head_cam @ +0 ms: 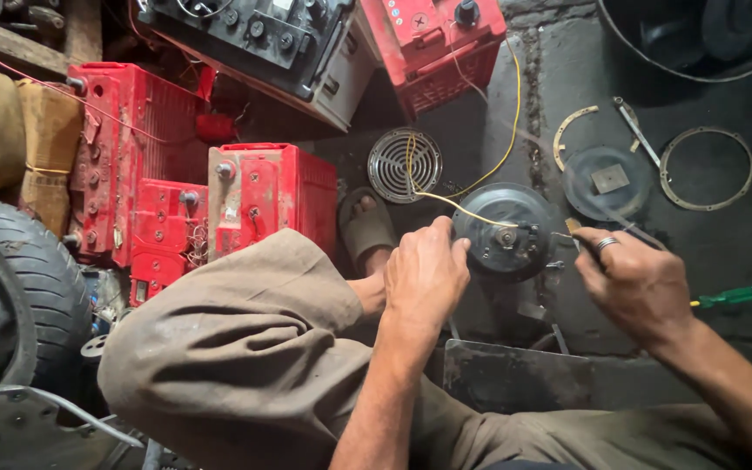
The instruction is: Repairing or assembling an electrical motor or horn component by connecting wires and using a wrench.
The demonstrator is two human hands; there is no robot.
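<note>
While L hand (424,274) grips horn (505,231) rim, R hand (633,283) pinches thin tool (578,233) at its edge, floor (724,235) near.

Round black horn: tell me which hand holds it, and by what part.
The left hand grips the round black horn by its left rim. The right hand pinches a thin tool at the horn's right side; its grip is blurred.

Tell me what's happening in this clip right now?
A seated person's left hand steadies a round dark metal horn-like unit on the floor. The right hand, wearing a ring, works a thin tool at its edge. A yellow wire runs from it toward red boxy batteries. Loose metal rings lie nearby.
</note>
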